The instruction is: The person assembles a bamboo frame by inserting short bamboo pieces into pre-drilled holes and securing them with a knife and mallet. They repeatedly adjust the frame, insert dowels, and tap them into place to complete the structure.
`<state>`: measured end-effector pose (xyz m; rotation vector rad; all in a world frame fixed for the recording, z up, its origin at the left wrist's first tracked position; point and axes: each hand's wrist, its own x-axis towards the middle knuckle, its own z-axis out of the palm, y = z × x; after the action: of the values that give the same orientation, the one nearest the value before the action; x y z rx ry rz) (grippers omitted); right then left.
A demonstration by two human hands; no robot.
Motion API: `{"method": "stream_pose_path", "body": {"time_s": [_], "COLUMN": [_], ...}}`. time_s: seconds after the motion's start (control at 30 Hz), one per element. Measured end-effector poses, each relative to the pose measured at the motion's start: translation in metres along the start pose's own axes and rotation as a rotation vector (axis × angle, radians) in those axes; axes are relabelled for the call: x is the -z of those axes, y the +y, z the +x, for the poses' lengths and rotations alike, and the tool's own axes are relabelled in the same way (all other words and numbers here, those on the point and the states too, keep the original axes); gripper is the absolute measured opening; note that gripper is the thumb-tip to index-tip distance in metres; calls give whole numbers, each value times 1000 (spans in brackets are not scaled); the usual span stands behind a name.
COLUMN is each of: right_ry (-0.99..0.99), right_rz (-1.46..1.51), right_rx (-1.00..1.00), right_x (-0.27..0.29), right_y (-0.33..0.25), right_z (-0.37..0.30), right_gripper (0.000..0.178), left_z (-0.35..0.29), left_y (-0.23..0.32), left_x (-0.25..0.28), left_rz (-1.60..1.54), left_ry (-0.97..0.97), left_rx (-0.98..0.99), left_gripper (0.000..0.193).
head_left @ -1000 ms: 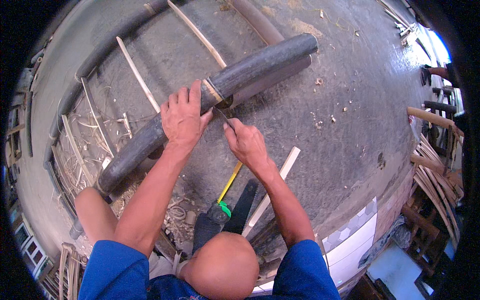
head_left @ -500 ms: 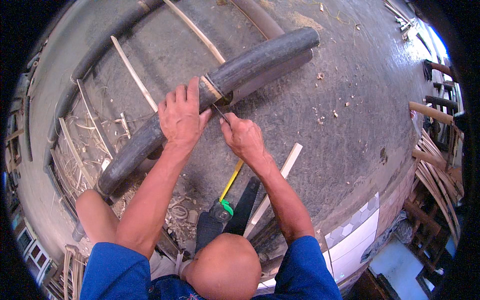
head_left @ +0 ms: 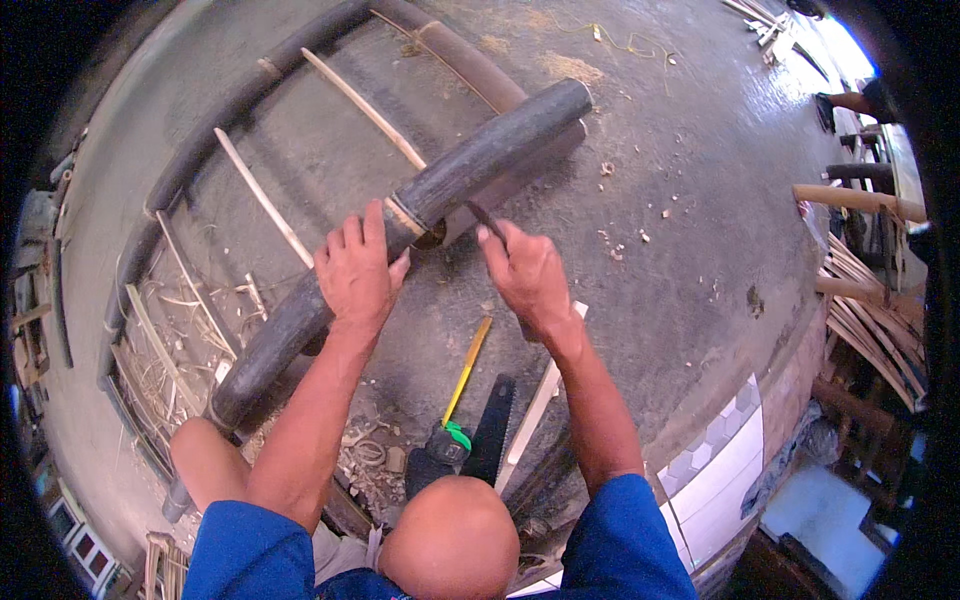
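Note:
My left hand [head_left: 355, 278] grips a thick dark bamboo pole [head_left: 500, 150], its fingers laid over the top and the thumb on the near side. Just right of those fingers, a pale scraped band [head_left: 403, 216] rings the pole, with a dark opening [head_left: 432, 236] on its near side. A short knife with a dark blade [head_left: 482, 213] is held in my closed right hand [head_left: 530, 272]. Its tip points up and left, near the pole's lower side, right of the opening. Whether the blade touches the pole, I cannot tell. The right fingers partly hide the handle.
Thin pale slats [head_left: 365, 108] run from the pole to a curved dark bamboo pole [head_left: 180, 170]. Near my knee [head_left: 452, 535] lie a tape measure [head_left: 447, 442], a handsaw [head_left: 492, 425] and a pale wooden strip [head_left: 540, 405]. Shavings [head_left: 365, 470] litter the floor; bamboo strips [head_left: 870, 310] are stacked at right.
My right hand has moved right with the knife, away from the dark opening and the pale band. My left hand keeps its hold on the pole. The whole view has shifted slightly.

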<state>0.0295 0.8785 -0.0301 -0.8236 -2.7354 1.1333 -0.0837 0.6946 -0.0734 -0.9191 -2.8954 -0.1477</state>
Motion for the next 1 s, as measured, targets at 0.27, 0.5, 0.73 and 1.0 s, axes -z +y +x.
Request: {"method": "stream_pose_path", "body": {"time_s": [0.27,0.5,0.73,1.0], "right_ry": [-9,-25,-21,-10], "right_rz": [-33,-65,-75,-79], "right_rx": [54,61,69,100], "right_x": [-54,-54,-60,-62], "right_y": [46,39,41,44], "right_z": [-6,2,5,5], "right_gripper": [30,28,27,27], "left_z": [-1,-1,0,0], "left_y": [0,0,-1,1], "left_x": [1,3,4,6], "left_rz": [-16,-18,-14,-12], "left_ry": [-26,-49,-50,-37], "left_rx": [5,13,7,8], "left_gripper": [88,90,92,92]}}
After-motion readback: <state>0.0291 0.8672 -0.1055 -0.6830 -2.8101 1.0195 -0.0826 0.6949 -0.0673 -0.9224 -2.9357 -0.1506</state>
